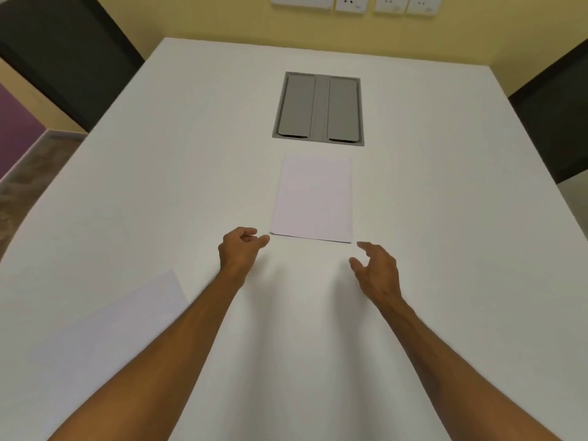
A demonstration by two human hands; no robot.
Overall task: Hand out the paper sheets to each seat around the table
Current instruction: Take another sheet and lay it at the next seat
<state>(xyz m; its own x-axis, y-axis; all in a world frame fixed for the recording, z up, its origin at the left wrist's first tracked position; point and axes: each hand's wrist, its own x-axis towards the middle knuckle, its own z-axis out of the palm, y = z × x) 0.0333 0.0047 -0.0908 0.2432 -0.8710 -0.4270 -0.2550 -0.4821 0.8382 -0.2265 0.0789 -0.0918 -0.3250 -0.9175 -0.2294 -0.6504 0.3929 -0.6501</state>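
A stack of white paper sheets point(313, 198) lies flat in the middle of the white table point(445, 218), just below the grey cable hatch. A single white sheet point(105, 332) lies at the near left of the table. My left hand point(240, 249) hovers at the stack's near left corner, fingers curled and apart, holding nothing. My right hand point(377, 268) is just off the stack's near right corner, fingers spread, also holding nothing. Neither hand touches the stack.
A grey cable hatch point(319, 108) with two lids is set into the table beyond the stack. Dark chairs stand at the far left point(63, 55) and far right point(556, 122). Wall sockets point(350, 3) line the yellow wall behind.
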